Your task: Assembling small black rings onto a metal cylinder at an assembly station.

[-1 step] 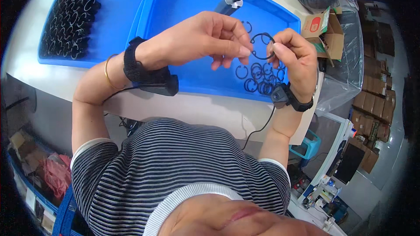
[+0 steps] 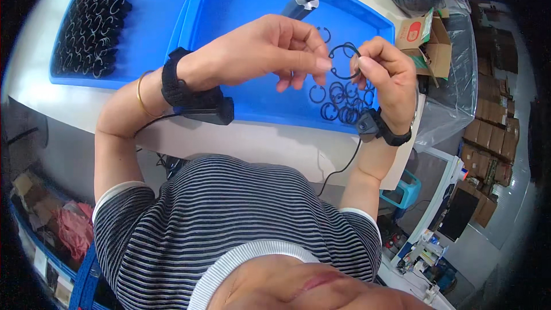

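A thin black retaining ring (image 2: 340, 75) is raised above the blue tray (image 2: 275, 121), its open ends toward the left. Its right side is pinched between the thumb and fingers of my right hand (image 2: 387, 69). My left hand (image 2: 270, 49) reaches in from the left with thumb and index finger pressed together at the ring's open ends; whether anything is between those fingertips is hidden. Below my hands, several loose retaining rings (image 2: 337, 96) lie piled in the tray's right part. Near the tray's far side stands a dark cylinder with a silver top (image 2: 307, 0).
Left of this tray, a second blue tray (image 2: 158, 17) holds many dark rings (image 2: 92, 23) in dense rows. Off the table's right side are an open cardboard box (image 2: 439, 51) and a clear plastic bag (image 2: 453, 103). A black cable (image 2: 342, 169) hangs over the table's front edge.
My left fingertips have shifted very slightly right, toward the ring's open ends. The right hand and the ring look almost unmoved.
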Tool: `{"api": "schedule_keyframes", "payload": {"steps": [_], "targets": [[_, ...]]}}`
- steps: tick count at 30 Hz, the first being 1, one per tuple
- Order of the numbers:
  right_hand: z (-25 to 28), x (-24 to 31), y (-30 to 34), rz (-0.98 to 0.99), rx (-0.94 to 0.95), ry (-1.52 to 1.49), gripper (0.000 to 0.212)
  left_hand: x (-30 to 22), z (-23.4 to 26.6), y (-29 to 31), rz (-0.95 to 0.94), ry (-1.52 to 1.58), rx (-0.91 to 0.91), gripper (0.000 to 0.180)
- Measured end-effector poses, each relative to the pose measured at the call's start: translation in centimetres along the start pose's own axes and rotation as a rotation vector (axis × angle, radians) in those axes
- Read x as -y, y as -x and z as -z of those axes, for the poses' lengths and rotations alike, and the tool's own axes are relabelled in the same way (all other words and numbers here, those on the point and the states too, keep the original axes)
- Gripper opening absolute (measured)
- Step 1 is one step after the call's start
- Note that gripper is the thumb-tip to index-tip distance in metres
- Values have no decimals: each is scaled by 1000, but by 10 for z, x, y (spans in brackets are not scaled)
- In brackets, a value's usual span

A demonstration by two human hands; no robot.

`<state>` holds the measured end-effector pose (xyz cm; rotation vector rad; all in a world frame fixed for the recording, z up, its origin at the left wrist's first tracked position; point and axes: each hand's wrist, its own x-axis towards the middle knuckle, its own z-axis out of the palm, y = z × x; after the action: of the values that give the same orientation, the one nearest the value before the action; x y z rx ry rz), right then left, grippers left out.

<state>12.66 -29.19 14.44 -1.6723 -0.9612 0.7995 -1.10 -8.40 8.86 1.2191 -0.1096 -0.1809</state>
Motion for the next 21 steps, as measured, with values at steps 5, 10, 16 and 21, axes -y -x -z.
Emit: {"api": "schedule_keyframes", "payload": {"steps": [5, 10, 16, 21], "targets": [[1, -3, -4, -33, 72, -15, 17, 4, -1, 0, 31, 15, -2, 25], [-2, -1, 0, 1, -8, -68, 18, 7, -3, -2, -5, 44, -50, 27], [-8, 2, 1, 19, -19, 26, 17, 8, 0, 1, 9, 77, -60, 26], [-5, 0, 1, 19, -31, 15, 17, 8, -1, 0, 35, 106, -15, 29]]}}
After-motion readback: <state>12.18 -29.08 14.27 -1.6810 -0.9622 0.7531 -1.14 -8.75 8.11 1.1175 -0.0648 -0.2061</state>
